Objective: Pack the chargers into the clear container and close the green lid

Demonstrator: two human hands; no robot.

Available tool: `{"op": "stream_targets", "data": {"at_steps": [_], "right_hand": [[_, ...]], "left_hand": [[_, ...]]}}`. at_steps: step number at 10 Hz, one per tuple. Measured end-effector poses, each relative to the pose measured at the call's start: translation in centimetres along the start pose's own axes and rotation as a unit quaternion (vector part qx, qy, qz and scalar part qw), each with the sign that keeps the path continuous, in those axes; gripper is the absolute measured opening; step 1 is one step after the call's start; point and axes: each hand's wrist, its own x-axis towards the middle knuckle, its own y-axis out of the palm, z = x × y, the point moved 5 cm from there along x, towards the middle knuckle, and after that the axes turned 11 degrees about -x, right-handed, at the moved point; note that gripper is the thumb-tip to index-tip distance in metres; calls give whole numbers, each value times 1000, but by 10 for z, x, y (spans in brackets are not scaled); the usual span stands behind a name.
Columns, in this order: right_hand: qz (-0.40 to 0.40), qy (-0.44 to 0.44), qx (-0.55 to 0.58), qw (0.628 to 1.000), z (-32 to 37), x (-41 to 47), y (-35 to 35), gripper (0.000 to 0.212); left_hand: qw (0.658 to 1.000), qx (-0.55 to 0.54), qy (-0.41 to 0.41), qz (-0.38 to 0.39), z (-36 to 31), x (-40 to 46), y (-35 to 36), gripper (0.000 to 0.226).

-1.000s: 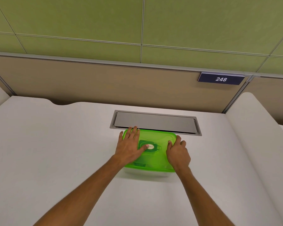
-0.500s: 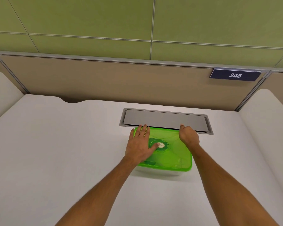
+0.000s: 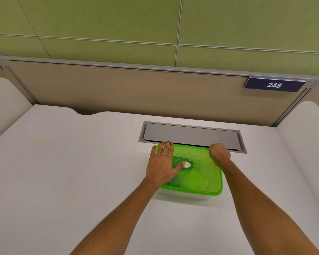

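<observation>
on the white desk (image 3: pixel 81 172), your flat open left hand (image 3: pixel 162 164) presses the translucent green plastic lid (image 3: pixel 201 177); your right hand (image 3: pixel 219 155) is fisted on its far corner.

The white desk (image 3: pixel 63 172) carries a lidded container (image 3: pixel 201 181), just in front of its grey cable hatch (image 3: pixel 191 135).

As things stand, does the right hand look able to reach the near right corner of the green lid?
Probably yes. The right hand sits curled on the far right corner of the green lid, and the lid's right edge back to the near corner is bare; the left hand covers only the left side.
</observation>
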Motion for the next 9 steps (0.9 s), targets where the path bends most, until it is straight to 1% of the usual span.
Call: {"op": "stream_targets", "data": {"at_steps": [1, 3, 5, 6, 7, 8, 9], "right_hand": [[-9, 6, 6, 1000, -1, -2, -1, 33], [-49, -26, -22, 998, 9, -8, -8, 40], [-61, -14, 14, 998, 7, -11, -10, 57], [-73, -11, 9, 997, 8, -18, -13, 65], [-88, -19, -21, 996, 8, -29, -22, 74], [-111, -32, -49, 992, 9, -35, -36, 73], [-153, -53, -75, 984, 12, -41, -63, 69]], "left_hand": [[1000, 0, 2, -2, 1, 1, 1, 95], [1000, 2, -3, -4, 0, 1, 1, 96], [1000, 7, 0, -2, -1, 1, 1, 96], [1000, 12, -1, 4, 0, 1, 1, 96], [1000, 8, -9, 24, -2, -1, -2, 98], [999, 1, -4, 39, -5, -1, -5, 102], [998, -22, 7, 54, -3, -1, -9, 99]]}}
